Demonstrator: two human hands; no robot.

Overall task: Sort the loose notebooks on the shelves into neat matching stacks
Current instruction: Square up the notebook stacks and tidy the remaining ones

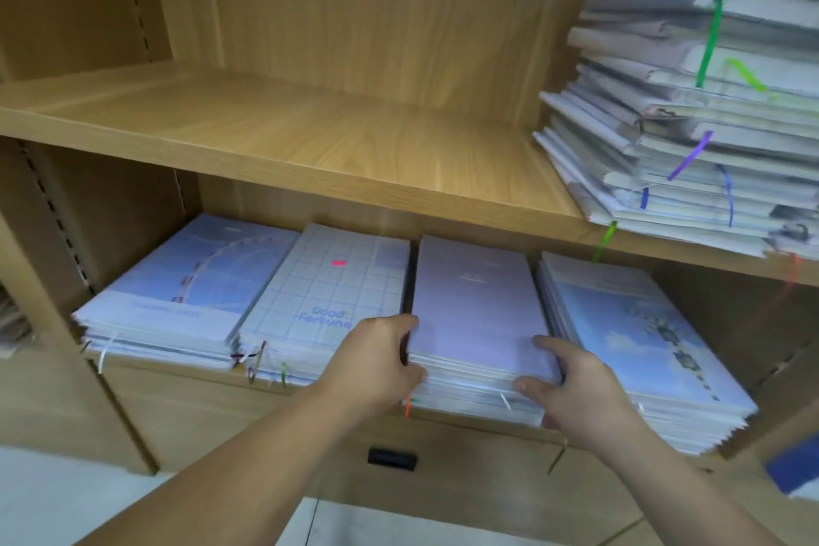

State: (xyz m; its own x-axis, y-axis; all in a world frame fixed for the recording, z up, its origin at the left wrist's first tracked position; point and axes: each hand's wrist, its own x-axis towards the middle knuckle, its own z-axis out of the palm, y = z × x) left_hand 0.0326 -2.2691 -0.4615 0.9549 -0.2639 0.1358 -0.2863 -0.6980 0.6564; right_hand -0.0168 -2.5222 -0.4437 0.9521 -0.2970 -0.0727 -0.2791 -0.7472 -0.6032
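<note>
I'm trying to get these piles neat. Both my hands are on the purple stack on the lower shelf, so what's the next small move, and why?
Probably press both hands inward and square up the purple stack. The left hand grips its front left corner, the right hand its front right corner, and the lower notebooks' front edges sit uneven beneath the top cover.

upper shelf (310, 137): left and middle bare
upper right: tall messy notebook pile (691, 102)
lower shelf: four stacks (469, 301) side by side, narrow gaps
</note>
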